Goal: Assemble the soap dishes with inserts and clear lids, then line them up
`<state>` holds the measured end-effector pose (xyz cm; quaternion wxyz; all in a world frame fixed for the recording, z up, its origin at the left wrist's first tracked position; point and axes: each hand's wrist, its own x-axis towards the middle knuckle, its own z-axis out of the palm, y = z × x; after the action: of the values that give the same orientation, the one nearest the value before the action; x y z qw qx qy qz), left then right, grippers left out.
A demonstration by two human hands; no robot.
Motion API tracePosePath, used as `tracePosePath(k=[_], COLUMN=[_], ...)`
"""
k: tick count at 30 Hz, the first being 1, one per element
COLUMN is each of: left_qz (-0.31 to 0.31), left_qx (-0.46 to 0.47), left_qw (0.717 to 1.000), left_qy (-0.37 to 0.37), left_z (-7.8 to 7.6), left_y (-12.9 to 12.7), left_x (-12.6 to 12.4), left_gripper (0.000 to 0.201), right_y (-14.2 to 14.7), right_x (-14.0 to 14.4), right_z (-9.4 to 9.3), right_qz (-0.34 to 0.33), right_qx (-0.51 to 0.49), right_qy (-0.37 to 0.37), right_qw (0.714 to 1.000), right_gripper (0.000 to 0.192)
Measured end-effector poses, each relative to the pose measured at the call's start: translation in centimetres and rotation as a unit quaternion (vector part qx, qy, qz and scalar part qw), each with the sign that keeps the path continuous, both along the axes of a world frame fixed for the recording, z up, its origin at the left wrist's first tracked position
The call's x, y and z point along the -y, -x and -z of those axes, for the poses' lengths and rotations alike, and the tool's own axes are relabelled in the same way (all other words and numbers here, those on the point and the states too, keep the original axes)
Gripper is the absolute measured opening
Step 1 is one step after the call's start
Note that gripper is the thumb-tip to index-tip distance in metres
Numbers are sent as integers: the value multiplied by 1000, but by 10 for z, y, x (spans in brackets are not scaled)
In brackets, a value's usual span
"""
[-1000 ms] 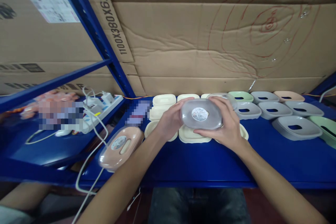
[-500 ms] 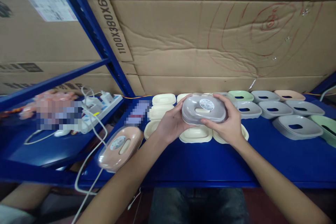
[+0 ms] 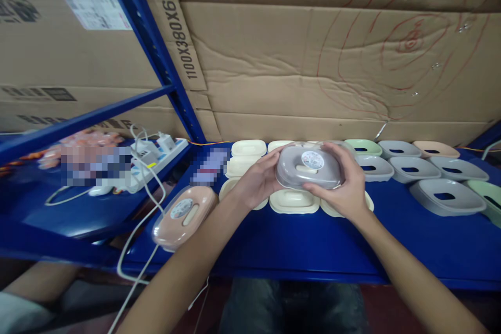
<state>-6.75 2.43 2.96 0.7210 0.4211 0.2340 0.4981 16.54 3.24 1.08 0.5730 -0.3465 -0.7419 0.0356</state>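
A grey soap box [image 3: 310, 167] under a clear cover, with a round label on top, is held above the table between both hands. My left hand [image 3: 263, 180] grips its left end, with the fingers behind it. On its right end my right hand [image 3: 346, 180] is closed, the thumb along the front edge. Below and behind the box lie several cream oval trays [image 3: 294, 202], partly hidden by my hands. A peach soap box [image 3: 183, 217] with a clear cover and label rests to the left of my left forearm.
Several grey open shells [image 3: 448, 197] and a green shell [image 3: 364, 147] stand on the blue table [image 3: 301, 245] at the right. A white power strip [image 3: 158, 164] and a cable [image 3: 135, 229] lie left. Behind are cardboard [image 3: 274, 62] and a blue post [image 3: 156, 52]. Another person's arm [image 3: 43, 282] shows lower left.
The whole view has shifted slightly, so things appear a little further right. Both hands still hold the grey soap box, which seems slightly more tilted.
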Motion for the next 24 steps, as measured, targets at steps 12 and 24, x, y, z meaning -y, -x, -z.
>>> tracePosePath(k=[12, 24], left_qz=[8, -9], left_qx=[-17, -44], left_qw=[1000, 998], left_qy=[5, -33], left_z=[-7, -4], left_y=[-1, -3], left_x=[2, 3], left_gripper=[48, 50], right_y=[2, 3], right_x=[3, 4], right_z=[-2, -2], right_qz=[13, 15], right_qx=[43, 36], right_qy=[-20, -11], right_qw=[999, 999], right_gripper=[91, 88])
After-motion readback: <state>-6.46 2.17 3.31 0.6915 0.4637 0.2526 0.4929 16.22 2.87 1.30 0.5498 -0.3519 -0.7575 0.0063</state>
